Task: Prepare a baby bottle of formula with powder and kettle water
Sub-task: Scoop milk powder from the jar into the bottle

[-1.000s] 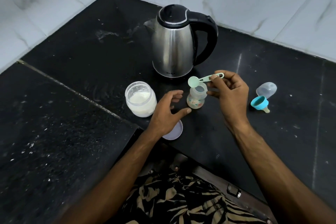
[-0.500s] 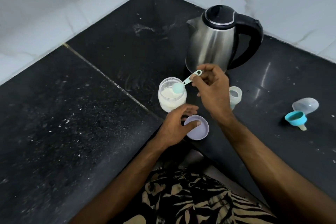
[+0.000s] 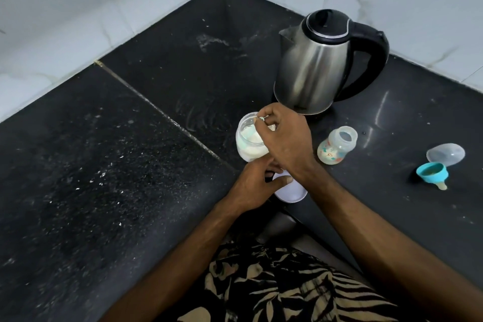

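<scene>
A person's right hand [image 3: 286, 138] pinches the handle of a small green scoop [image 3: 254, 131], its bowl dipped into the white powder of an open glass jar [image 3: 248, 142] on the black table [image 3: 130, 165]. The left hand [image 3: 254, 185] hovers with fingers loosely spread, gripping nothing, over the jar's pale lid [image 3: 292, 191]. The uncapped baby bottle [image 3: 337, 145] stands just right of the jar, before a steel kettle [image 3: 321, 63]; its teal teat ring [image 3: 431, 174] and clear cap [image 3: 445, 154] lie well apart.
</scene>
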A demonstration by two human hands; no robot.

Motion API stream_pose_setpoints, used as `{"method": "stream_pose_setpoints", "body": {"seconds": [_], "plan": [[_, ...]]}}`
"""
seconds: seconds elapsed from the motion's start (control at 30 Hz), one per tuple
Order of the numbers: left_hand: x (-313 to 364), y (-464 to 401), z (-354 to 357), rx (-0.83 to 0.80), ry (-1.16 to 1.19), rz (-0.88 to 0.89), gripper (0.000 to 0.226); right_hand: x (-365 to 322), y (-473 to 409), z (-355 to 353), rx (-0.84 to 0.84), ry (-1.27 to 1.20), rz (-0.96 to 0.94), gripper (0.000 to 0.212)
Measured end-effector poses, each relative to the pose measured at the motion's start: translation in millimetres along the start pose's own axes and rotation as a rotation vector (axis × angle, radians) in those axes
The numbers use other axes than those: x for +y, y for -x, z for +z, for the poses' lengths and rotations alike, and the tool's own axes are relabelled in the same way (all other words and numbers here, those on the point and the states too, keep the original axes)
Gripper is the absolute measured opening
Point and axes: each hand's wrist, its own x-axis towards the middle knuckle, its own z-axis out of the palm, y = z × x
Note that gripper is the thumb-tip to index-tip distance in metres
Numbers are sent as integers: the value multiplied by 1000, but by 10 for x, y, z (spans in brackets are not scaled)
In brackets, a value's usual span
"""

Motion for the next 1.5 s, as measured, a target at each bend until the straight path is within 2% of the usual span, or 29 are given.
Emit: {"method": "stream_pose_setpoints", "body": {"seconds": [0.27, 0.5, 0.77, 1.1, 1.5], "plan": [[64, -14, -18, -36, 20, 16, 26, 20, 7, -27, -128, 177, -20, 18], [82, -26, 7, -64, 32, 13, 25, 38, 0, -81, -123, 167, -75, 22], [68, -81, 68, -109, 46, -35, 24, 100, -8, -280, 42, -74, -48, 12], [149, -191, 235, -121, 34, 15, 30, 303, 34, -600, 92, -279, 46, 7], [349, -417, 486, 49, 41, 94, 20, 595, 264, -1010, 168, -392, 118, 9]]}}
